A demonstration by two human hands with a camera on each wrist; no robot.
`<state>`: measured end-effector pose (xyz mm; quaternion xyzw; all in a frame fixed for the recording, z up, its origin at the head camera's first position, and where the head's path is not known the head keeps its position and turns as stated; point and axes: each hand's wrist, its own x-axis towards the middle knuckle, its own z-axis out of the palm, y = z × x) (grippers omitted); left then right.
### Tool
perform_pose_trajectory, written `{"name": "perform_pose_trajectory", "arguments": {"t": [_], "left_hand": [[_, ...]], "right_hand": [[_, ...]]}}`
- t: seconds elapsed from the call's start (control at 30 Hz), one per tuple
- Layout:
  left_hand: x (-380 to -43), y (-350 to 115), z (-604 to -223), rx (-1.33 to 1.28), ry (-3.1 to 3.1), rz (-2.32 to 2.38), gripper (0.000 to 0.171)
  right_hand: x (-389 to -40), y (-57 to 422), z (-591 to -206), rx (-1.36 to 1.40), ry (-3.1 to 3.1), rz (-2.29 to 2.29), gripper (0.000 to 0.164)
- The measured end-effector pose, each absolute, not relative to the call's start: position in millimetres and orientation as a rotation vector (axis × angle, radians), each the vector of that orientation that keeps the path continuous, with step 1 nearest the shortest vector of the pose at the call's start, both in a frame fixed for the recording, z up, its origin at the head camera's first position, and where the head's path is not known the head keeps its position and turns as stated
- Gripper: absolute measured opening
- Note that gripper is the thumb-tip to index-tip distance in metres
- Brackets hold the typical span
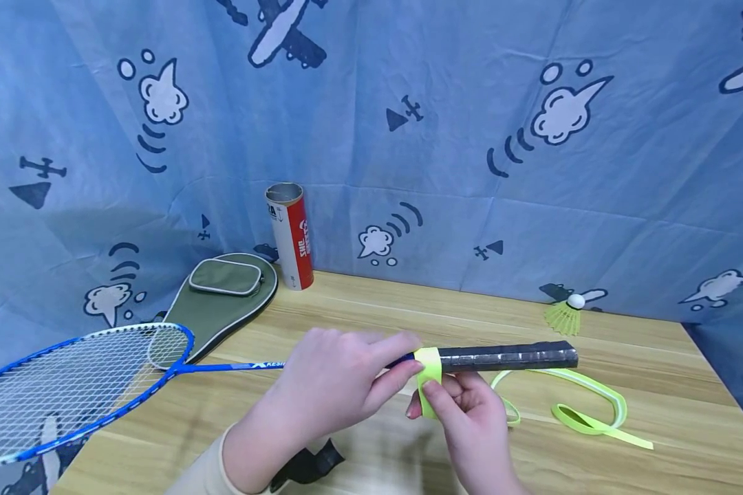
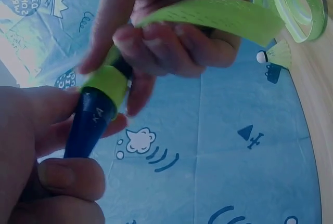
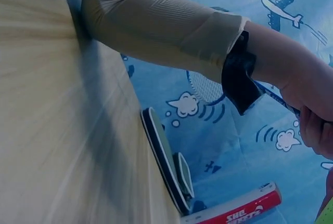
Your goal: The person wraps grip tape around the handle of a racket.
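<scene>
A blue badminton racket (image 1: 235, 367) is held level above the table, its strung head at the left and its black handle (image 1: 508, 356) pointing right. My left hand (image 1: 334, 375) grips it at the blue cone (image 2: 91, 117), where shaft meets handle. Around the handle's upper end goes a yellow-green grip tape (image 1: 429, 375). Under the handle, my right hand (image 1: 473, 419) pinches this tape between thumb and fingers. In the left wrist view the tape's loose length (image 2: 218, 18) passes over the right fingers. The right wrist view shows little of the right hand's hold.
A green racket cover (image 1: 213, 309) lies at the back left, beside an upright red and white shuttlecock tube (image 1: 294, 240). One yellow shuttlecock (image 1: 563, 317) rests at the back right. Curled tape (image 1: 616, 405) spreads over the wooden table (image 1: 371, 302). Behind hangs a blue printed curtain (image 1: 347, 124).
</scene>
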<state>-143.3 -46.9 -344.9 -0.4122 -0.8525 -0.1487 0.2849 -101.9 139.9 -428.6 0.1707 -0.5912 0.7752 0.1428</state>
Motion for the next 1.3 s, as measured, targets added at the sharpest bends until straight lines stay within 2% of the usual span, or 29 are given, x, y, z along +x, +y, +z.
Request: {"name": "perform_pose_trajectory", "arguments": {"t": [0.1, 0.3, 0.53, 0.77, 0.93, 1.07, 1.2, 1.3], "left_hand": [[-142.2, -46.2, -345.5, -1.104, -2.306, -0.399, 0.014], [-140.3, -49.2, -341.0, -1.18, -2.345, -0.452, 0.021], [-144.0, -52.9, -336.2, -1.343, -2.065, -0.405, 0.047], [-146.0, -52.7, -336.8, -1.289, -2.063, -0.292, 0.048], [-146.8, -51.6, -338.1, -1.284, -2.067, -0.277, 0.058], [-146.2, -52.1, -338.8, -1.322, -2.125, -0.299, 0.05], [-144.8, -53.4, -339.2, -1.363, -2.192, -0.33, 0.038], [-144.2, -54.1, -338.4, -1.367, -2.221, -0.302, 0.037]], "right_hand": [[-103.4, 140.4, -429.4, 0.469, -1.692, 2.287, 0.023], [-104.8, 137.8, -432.4, 0.493, -1.467, 2.404, 0.029], [-101.2, 139.2, -427.2, 0.535, -1.336, 2.395, 0.03], [-95.0, 139.1, -420.3, 0.357, -1.632, 2.216, 0.018], [-96.8, 137.9, -421.1, 0.384, -1.594, 2.179, 0.021], [-98.7, 139.0, -422.2, 0.397, -1.568, 2.175, 0.027], [-99.9, 141.7, -422.7, 0.435, -1.556, 2.209, 0.042], [-100.3, 143.1, -423.7, 0.461, -1.528, 2.249, 0.041]]}}
